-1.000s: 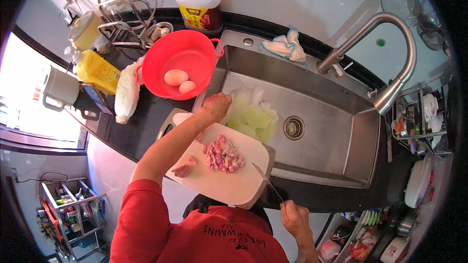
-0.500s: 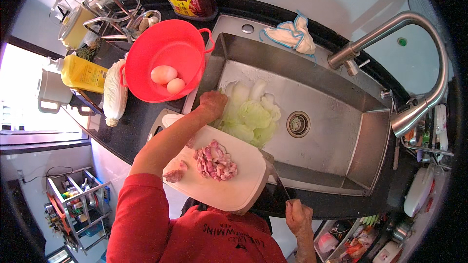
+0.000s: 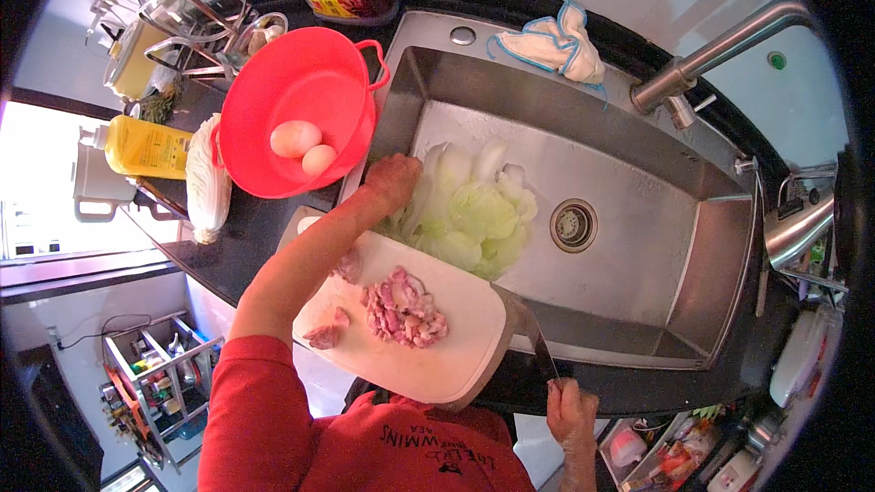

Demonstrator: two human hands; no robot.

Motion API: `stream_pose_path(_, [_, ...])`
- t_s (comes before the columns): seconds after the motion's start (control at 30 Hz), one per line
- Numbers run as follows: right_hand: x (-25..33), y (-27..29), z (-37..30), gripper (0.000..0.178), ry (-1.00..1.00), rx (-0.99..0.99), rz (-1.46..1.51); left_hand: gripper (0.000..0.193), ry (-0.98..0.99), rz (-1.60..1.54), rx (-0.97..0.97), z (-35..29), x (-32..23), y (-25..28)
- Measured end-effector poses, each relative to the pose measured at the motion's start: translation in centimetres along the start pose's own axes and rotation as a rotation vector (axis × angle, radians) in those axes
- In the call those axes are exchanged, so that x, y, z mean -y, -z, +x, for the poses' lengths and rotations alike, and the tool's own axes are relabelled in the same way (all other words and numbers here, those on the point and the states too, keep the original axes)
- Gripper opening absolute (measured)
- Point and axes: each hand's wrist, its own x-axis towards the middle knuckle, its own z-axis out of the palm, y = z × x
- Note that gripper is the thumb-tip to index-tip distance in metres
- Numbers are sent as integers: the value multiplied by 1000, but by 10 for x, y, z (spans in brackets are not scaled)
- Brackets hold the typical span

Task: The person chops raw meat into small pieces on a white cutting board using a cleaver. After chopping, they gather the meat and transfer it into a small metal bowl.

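My left hand [image 3: 395, 180] reaches over the sink's left wall to the edge of a heap of pale green cabbage leaves [image 3: 483, 205]. Its fingers point down and are hidden, so their grip does not show. At the sink's near edge my right hand [image 3: 572, 412] is closed round the handle of a knife [image 3: 543, 346], the blade pointing up and left beside the cutting board. On the pale cutting board [image 3: 460, 369], close in front of me, lie a pile of chopped raw meat [image 3: 404, 308] and a separate meat piece [image 3: 326, 328] to its left.
Left of the sink [image 3: 638, 305] stands a red colander [image 3: 310, 64] with two eggs [image 3: 296, 138]. Beside it are a whole napa cabbage [image 3: 208, 187] and a yellow bottle [image 3: 146, 146]. A tap [image 3: 729, 46] arches over the right side; a cloth [image 3: 551, 44] lies behind.
The view has shifted slightly, so the sink and tap sit farther right. My left hand stays by the leaves, and my right hand still holds the knife.
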Motion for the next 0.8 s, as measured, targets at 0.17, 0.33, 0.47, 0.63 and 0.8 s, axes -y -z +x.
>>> stream_pose_path(0.17, [1, 2, 2, 9, 50, -39, 19, 21, -160, -53, 451, -1, -6, 36])
stream_pose_path(0.33, [-1, 9, 3, 9, 43, -16, -24, 29, -265, 236, 335, -9, -5, 18])
stream_pose_path(0.47, [-10, 9, 1, 10, 35, 12, -62, 25, -341, 343, 356, -4, 3, 8])
stream_pose_path(0.63, [-11, 9, 3, 10, 69, -55, -8, 16, -468, 376, 291, -6, 4, 11])
stream_pose_path(0.8, [-16, 9, 3, 10, 90, -56, 33, 14, -377, 387, 282, -6, 3, 6])
